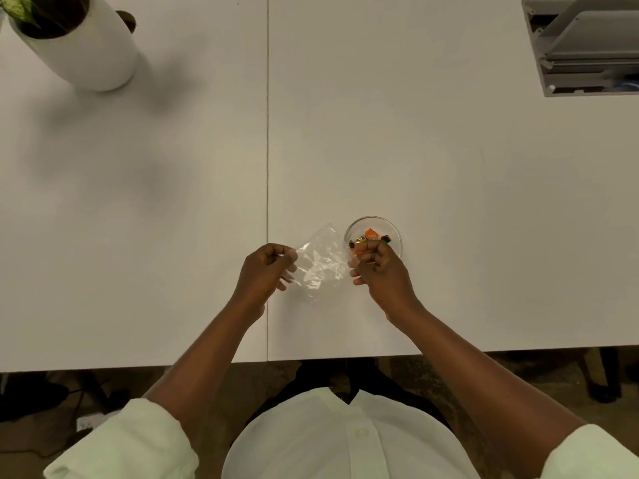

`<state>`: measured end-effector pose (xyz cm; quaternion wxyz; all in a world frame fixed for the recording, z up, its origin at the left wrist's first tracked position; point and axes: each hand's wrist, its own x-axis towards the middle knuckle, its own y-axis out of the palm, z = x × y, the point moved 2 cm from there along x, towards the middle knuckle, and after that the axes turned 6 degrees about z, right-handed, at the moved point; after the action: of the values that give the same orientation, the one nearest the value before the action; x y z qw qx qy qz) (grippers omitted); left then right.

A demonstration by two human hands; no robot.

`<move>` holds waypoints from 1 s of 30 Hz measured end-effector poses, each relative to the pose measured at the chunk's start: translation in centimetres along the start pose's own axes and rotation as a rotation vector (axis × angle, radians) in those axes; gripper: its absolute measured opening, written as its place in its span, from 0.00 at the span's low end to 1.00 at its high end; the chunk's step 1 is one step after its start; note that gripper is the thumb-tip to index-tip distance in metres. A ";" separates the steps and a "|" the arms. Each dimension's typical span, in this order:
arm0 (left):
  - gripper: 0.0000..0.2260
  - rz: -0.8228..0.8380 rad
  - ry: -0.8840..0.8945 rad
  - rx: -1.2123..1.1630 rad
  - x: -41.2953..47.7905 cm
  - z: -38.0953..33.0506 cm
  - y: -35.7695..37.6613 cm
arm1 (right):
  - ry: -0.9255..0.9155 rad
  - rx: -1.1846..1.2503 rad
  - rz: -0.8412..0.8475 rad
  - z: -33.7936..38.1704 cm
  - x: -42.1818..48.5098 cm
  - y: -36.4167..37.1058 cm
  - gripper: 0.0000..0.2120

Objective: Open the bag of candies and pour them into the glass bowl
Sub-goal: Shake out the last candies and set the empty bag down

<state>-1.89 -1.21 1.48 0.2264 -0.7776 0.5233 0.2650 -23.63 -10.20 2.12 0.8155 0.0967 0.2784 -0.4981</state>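
Clear plastic bag (320, 259) is stretched between both hands, held just above the white table (449, 167), crumpled and see-through; looks empty or near empty, can't tell for sure. Left hand (266, 273) pinches the bag's left edge between thumb and curled fingers, closed on the plastic. Right hand (378, 267) grips the bag's right edge, fingers curled in tight, knuckles up; an orange bit shows at its fingertips, can't tell if it's a candy or part of the bag. Glass bowl (374, 236) sits on the table directly behind the right hand, the hand overlapping its near rim. Candies (371, 236) are in the bowl: orange, gold, green and dark wrappers, bunched at the bottom. Bag's right end is just beside the bowl's left rim. Everything sits right of the table seam (267, 167), near the front edge. White planter (79, 46) with a leafy plant far left at the back, grey cable hatch (584, 46) in the far right corner, both well apart from the work area. Rolled-up white sleeves at the bottom of view.
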 end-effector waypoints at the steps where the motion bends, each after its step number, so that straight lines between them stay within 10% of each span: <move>1: 0.05 0.022 -0.001 0.057 0.0 0.4 -0.5 | -0.019 -0.037 0.011 0.2 0.1 0.5 0.10; 17: 0.04 -0.396 -0.250 -0.062 -1.3 9.4 -9.7 | -0.066 -0.342 0.117 1.4 0.6 6.1 0.10; 25: 0.32 -0.531 -0.269 0.553 -2.0 7.9 -8.0 | -0.107 -0.390 -0.004 1.7 0.7 2.6 0.08; 30: 0.30 -0.566 0.086 0.799 -1.5 4.2 -3.6 | -0.150 -0.524 -0.376 1.7 0.9 -1.7 0.08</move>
<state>0.24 3.78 -0.45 0.5484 -0.7518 0.3612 -0.0608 -24.16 -12.41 3.20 0.7249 -0.2063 0.3490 -0.5570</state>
